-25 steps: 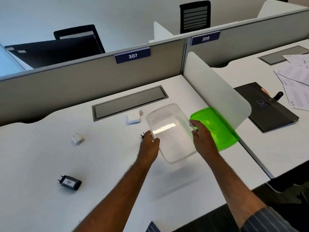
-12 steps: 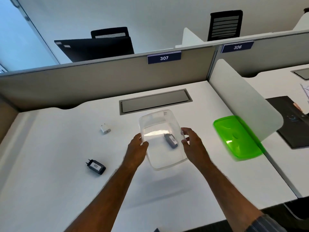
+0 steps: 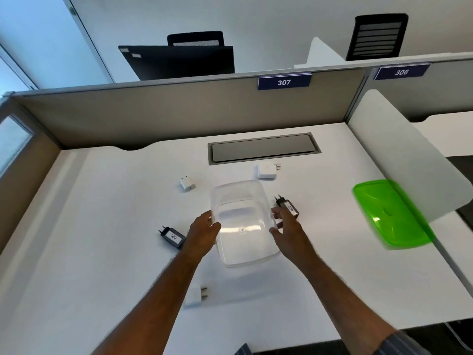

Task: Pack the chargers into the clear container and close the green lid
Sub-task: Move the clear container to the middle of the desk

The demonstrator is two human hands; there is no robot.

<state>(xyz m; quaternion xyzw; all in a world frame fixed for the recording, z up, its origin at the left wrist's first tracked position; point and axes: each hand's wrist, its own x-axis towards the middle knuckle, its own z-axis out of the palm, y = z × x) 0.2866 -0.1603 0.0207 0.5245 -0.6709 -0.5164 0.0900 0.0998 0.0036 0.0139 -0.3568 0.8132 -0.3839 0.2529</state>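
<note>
The empty clear container (image 3: 243, 226) stands at the desk's middle. My left hand (image 3: 204, 230) grips its left wall, thumb over the rim. My right hand (image 3: 285, 225) holds the right wall with fingers spread. Several chargers lie around it: a black charger labelled 002 (image 3: 289, 207) just behind my right fingers, a black charger labelled 026 (image 3: 172, 237) left of my left hand, a small white charger (image 3: 186, 183) at the back left, a larger white charger (image 3: 267, 170) behind the container, and a white charger (image 3: 195, 296) between my forearms. The green lid (image 3: 391, 213) lies far right.
A white curved divider (image 3: 409, 160) rises behind the green lid at the desk's right edge. A grey cable hatch (image 3: 263, 148) is set into the desk's back. Grey partition walls (image 3: 179, 114) close the back and left sides.
Both hands carried the container from beside the green lid leftward to the desk's middle among the chargers. My view swung left and down with it.
</note>
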